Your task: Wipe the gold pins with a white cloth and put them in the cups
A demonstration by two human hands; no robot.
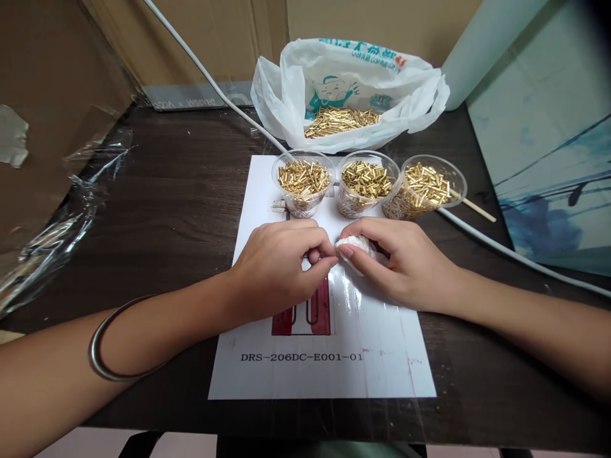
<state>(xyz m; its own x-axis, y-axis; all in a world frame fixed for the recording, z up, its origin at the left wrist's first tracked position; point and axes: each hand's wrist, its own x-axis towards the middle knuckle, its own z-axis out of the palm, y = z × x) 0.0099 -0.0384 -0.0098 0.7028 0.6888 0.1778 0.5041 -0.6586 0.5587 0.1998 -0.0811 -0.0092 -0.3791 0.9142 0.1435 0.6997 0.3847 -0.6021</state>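
Observation:
My left hand (281,270) is closed in a pinch above a printed white sheet (267,381). Whatever sits between its thumb and finger is too small or hidden to name. Close beside it, my right hand (405,261) grips a crumpled white tissue (357,244), its thumb meeting the tip of the left pinch. Just beyond my hands stand three clear plastic cups holding small brass-coloured tubes: a left cup (305,207), a middle cup (356,207) and a right cup (405,207), which leans to the right.
Behind the cups lies an open white plastic bag (272,105) with more brass-coloured tubes (341,121). A white cable (214,86) runs behind the cups. A thin wooden stick (480,210) lies at the right cup. Cardboard (191,44) stands at the back, clear plastic wrap (71,213) at left.

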